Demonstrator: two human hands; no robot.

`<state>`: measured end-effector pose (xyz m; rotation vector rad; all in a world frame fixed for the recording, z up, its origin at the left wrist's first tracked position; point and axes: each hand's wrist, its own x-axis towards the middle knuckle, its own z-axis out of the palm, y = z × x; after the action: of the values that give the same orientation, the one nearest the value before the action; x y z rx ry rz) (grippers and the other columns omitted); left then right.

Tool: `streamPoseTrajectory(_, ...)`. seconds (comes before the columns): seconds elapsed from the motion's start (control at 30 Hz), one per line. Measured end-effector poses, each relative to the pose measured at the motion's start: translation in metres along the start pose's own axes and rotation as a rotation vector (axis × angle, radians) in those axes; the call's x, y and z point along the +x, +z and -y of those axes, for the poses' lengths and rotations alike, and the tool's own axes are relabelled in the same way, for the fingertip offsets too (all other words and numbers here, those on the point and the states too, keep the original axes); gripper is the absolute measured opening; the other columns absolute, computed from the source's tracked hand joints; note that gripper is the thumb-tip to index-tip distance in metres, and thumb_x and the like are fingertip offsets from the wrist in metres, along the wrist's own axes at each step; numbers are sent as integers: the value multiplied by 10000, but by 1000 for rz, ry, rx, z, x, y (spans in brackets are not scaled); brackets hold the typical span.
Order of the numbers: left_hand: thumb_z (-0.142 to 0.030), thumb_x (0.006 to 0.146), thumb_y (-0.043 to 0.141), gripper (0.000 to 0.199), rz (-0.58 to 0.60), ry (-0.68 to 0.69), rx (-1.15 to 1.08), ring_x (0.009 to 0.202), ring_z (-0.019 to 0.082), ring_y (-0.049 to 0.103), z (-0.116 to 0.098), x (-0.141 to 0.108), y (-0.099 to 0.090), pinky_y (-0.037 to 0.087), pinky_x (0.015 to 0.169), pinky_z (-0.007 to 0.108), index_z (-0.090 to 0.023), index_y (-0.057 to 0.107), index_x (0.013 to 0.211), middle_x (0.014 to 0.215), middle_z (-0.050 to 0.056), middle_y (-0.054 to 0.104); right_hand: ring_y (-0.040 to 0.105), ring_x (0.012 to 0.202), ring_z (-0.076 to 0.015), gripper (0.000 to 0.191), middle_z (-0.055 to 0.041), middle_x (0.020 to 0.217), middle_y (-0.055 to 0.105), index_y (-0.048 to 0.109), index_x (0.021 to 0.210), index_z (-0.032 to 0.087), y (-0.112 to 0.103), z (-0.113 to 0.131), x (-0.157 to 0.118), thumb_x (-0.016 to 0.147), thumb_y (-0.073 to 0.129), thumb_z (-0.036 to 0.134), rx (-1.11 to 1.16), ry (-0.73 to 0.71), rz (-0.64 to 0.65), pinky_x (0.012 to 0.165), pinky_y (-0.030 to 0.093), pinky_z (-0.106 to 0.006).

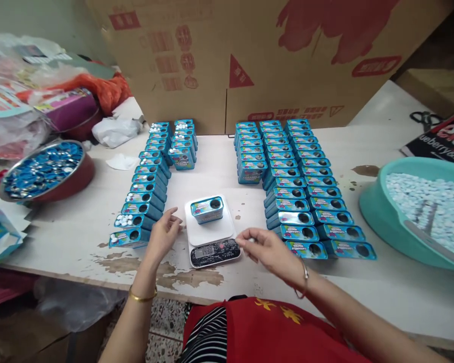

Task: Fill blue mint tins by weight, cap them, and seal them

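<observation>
A small digital scale point(192, 232) lies on the table in front of me, digits showing on its display. On its white platform stands a blue candy tin point(208, 216) with a round dark opening in its top. Just left of the scale is my left hand point(165, 234), fingers apart and nothing in them. My right hand point(268, 249) hovers by the scale's right front corner, its fingertips pinched on a small white candy, mostly hidden. Rows of similar tins point(147, 189) stand left of the scale, several with white candies on top.
More tins point(295, 204) stand in rows at the right. Beyond them is a turquoise basin point(386, 212) of white candies with metal tongs point(426, 214). At left sits a bowl point(87, 174) of blue lids. A large cardboard box point(212, 60) stands behind.
</observation>
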<state>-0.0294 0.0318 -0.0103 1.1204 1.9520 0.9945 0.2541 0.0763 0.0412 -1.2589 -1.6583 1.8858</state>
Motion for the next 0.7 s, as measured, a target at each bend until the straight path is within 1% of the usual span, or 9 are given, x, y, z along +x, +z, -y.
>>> streamPoseTrajectory(0.1,-407,794,544,460,-80,93,85,725,161,652,-3,-7,-4,547,724,318,-165,561,1184,869,37,622,508,548,-107,121,-1,641,592,633,814,139,-6,49,24,799,591,252,-99,-102,13,563,406,-248)
streamPoseTrajectory(0.17,-432,803,538,437,-103,135,139,729,168,649,-4,-12,-7,541,714,315,-159,591,1141,866,49,633,535,581,-116,85,-9,649,609,646,765,142,-5,76,42,808,587,186,-286,-200,-25,583,411,-248)
streamPoseTrajectory(0.23,-441,809,535,423,-111,158,178,731,175,645,-3,-17,-9,534,696,311,-154,614,1109,863,63,647,554,639,-131,101,-26,671,625,660,719,141,0,93,57,805,606,137,-546,-290,-68,617,403,-252)
streamPoseTrajectory(0.33,-447,819,528,414,-100,168,190,744,181,644,0,-25,-11,524,674,301,-155,628,1095,870,77,664,575,751,-160,91,-78,785,655,689,735,124,9,102,72,801,631,104,-903,-347,-56,681,392,-262)
streamPoseTrajectory(0.43,-445,830,519,404,-88,170,194,744,177,645,3,-32,-8,521,674,295,-159,635,1091,883,80,676,581,839,-191,106,-127,915,647,704,845,102,15,101,80,829,600,111,-1081,-349,-11,707,387,-272)
streamPoseTrajectory(0.53,-447,836,515,396,-76,194,222,749,176,648,5,-33,-6,526,675,288,-153,644,1067,882,80,685,574,855,-200,147,-143,965,632,692,931,93,20,101,83,841,581,123,-1120,-369,4,708,386,-278)
streamPoseTrajectory(0.6,-460,841,506,399,-61,219,236,757,175,654,7,-33,-6,534,674,282,-156,647,1058,892,80,692,569,830,-189,140,-131,940,632,689,930,96,21,105,80,844,582,125,-1097,-385,10,710,387,-276)
streamPoseTrajectory(0.67,-496,842,495,418,-52,255,247,770,179,663,9,-33,-8,544,679,280,-166,653,1043,910,79,701,562,800,-172,124,-106,888,632,686,917,103,14,111,73,851,586,130,-1038,-434,-15,718,392,-271)
streamPoseTrajectory(0.7,-524,835,494,432,-58,278,255,778,184,667,9,-34,-9,549,674,278,-172,659,1025,919,78,707,559,785,-161,118,-93,868,632,683,919,106,6,114,69,855,589,140,-994,-475,-49,723,398,-268)
